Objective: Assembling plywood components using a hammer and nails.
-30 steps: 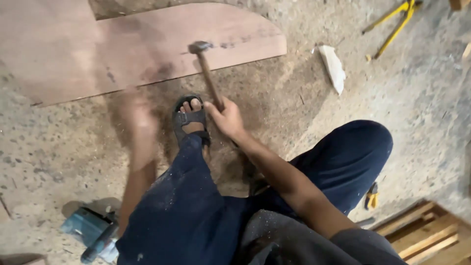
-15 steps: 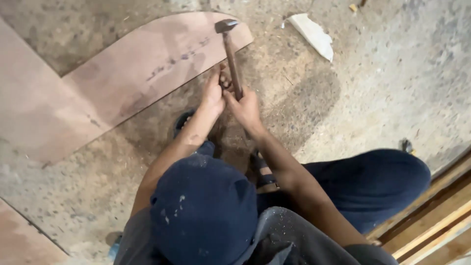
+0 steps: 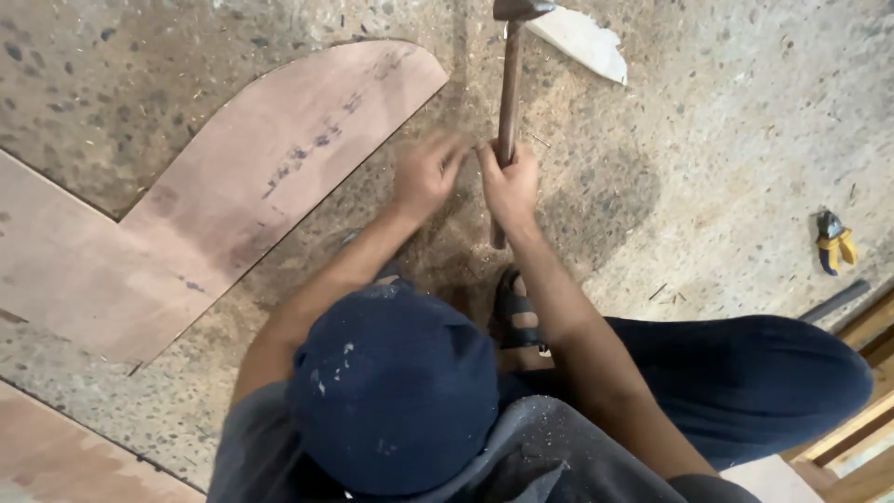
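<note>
even, soft daylight, fairly bright, no glare. faint shadow on floor right of frame centre, beside right hand. left hand smeared by motion blur. slight overall softness; frame edges slightly stretched.

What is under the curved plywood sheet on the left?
The plywood sheet lies flat on the speckled concrete floor, which shows all around its edges with sawdust. Whatever sits directly beneath the sheet is covered and cannot be seen.

You are sitting near a curved plywood sheet, a white scrap and yellow-handled pliers lying on the speckled floor.
</note>
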